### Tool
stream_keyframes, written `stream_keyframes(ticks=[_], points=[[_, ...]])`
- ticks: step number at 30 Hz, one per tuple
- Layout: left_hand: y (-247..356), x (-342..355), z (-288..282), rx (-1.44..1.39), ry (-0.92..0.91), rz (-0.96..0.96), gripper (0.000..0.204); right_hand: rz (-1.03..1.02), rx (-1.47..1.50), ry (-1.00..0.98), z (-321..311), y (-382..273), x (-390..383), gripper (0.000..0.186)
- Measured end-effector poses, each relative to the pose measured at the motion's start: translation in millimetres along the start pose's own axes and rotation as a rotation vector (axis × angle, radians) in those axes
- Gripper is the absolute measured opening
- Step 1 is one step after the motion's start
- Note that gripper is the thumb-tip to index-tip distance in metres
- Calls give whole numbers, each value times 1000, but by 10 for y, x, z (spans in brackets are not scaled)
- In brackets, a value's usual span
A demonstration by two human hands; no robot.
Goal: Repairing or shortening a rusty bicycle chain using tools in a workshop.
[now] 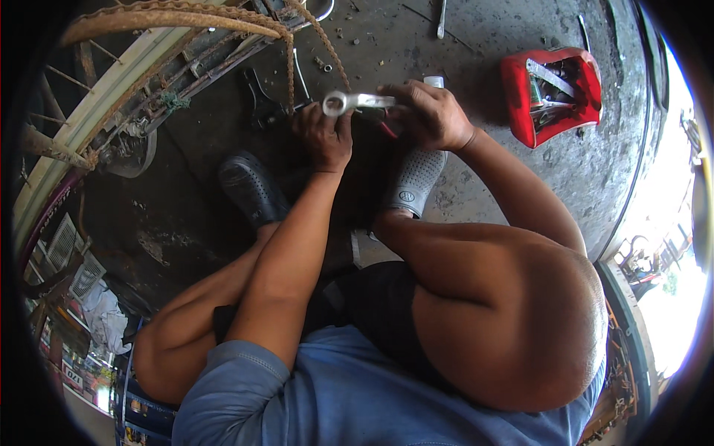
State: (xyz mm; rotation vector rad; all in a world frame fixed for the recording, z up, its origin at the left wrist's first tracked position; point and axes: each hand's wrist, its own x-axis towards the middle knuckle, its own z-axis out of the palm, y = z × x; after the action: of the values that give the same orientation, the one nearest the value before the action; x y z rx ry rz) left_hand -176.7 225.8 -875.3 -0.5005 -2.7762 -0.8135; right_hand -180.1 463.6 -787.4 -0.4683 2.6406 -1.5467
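Observation:
My right hand [431, 115] is closed around the handle of a silver ring wrench [355, 101], whose ring end points left. My left hand [323, 137] sits just under that ring end, fingers curled around a small dark part that they mostly hide. A red-handled tool [388, 129] pokes out between the two hands. A rusty bicycle chain [290, 63] hangs down right beside the wrench head. Both forearms reach up from my bent knees.
A bicycle wheel rim [111, 97] and frame parts fill the upper left. A red tub of metal tools [552, 93] stands on the concrete at the upper right. My feet wear a dark clog [253, 189] and a grey clog [416, 178]. Loose nuts [323, 65] lie nearby.

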Motion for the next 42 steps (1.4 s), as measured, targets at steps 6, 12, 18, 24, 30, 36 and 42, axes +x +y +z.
stream_keyframes(ticks=[6,12,18,24,30,36,42], points=[[34,117,-147,-256,-5,-28,11,413,-22,214,-112,-201,-6,29],[81,282,-305,-453,-31,-105,10,821,306,405,-461,-397,-225,36],[51,210,-302,-319,-163,68,15,948,376,450,-1017,-737,-312,38],[102,273,-358,-342,-223,118,15,809,-135,483,-1022,-730,-599,39],[-93,236,-378,-407,-233,115,15,996,-402,629,180,-330,-1952,24],[-25,285,-450,-450,-196,-17,14,1047,-439,676,290,-572,-2203,20],[-68,331,-564,-440,-253,19,13,604,-509,558,-293,-1161,-1828,45]])
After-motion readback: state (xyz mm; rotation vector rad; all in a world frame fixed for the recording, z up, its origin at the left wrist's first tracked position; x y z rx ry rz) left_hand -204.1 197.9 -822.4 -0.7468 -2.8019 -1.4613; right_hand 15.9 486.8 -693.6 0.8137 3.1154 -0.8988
